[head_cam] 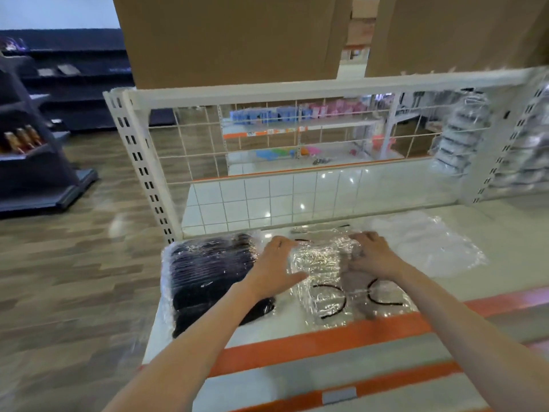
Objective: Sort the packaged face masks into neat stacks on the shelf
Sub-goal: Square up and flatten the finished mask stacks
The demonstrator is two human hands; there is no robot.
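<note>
A crinkled clear plastic packet of grey face masks with black ear loops [335,281] is seen lying on the white metal shelf with an orange front strip [312,340], near its middle. It is pressed from the left by the left hand [277,267], fingers spread and fairly straight, its grip released. The packet's right part is touched by the right hand [372,254]; whether its curled fingers pinch the film cannot be told. Just to the left, a glossy wrapped stack of black masks [208,272] is found; to the right, a flat clear bag of white masks [427,245]. Behind, a white wire grid panel [267,150] is set, with brown cardboard boxes [231,37] above.
</note>
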